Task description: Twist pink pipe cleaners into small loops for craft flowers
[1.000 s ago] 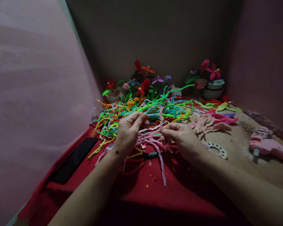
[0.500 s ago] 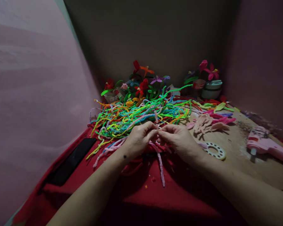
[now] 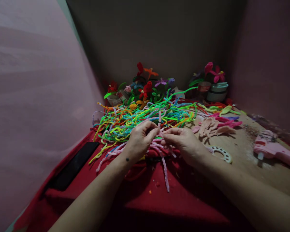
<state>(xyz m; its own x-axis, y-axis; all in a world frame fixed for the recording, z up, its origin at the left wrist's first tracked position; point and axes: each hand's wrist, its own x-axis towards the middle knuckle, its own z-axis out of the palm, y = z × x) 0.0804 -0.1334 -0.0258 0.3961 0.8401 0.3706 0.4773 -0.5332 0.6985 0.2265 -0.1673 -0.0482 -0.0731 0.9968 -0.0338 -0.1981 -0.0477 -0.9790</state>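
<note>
A pale pink pipe cleaner [image 3: 159, 120] stands up between my two hands, its upper part looking coiled or twisted. My left hand [image 3: 142, 137] pinches it with thumb and forefinger from the left. From the right, my right hand [image 3: 182, 141] grips it just below, with its fingers curled in. Both hands' fingertips nearly meet, so the middle of the pipe cleaner is partly hidden. Under and behind the hands spreads a tangled heap of colourful pipe cleaners [image 3: 135, 116]. One pink strand [image 3: 165, 175] trails toward me over the red cloth [image 3: 183, 203].
A black phone [image 3: 73, 166] lies at left. At right are a white ring with holes [image 3: 228, 157], pink-beige fuzzy petals [image 3: 209, 127] and a pink glue gun [image 3: 268, 146] on a brown board [image 3: 246, 170]. Pipe-cleaner flowers [image 3: 147, 87] and a lidded jar [image 3: 217, 91] stand behind.
My left hand's fingers have shifted slightly up and left, opening a small gap from the right fingertips. The right hand stays nearly in place, holding the pink pipe cleaner.
</note>
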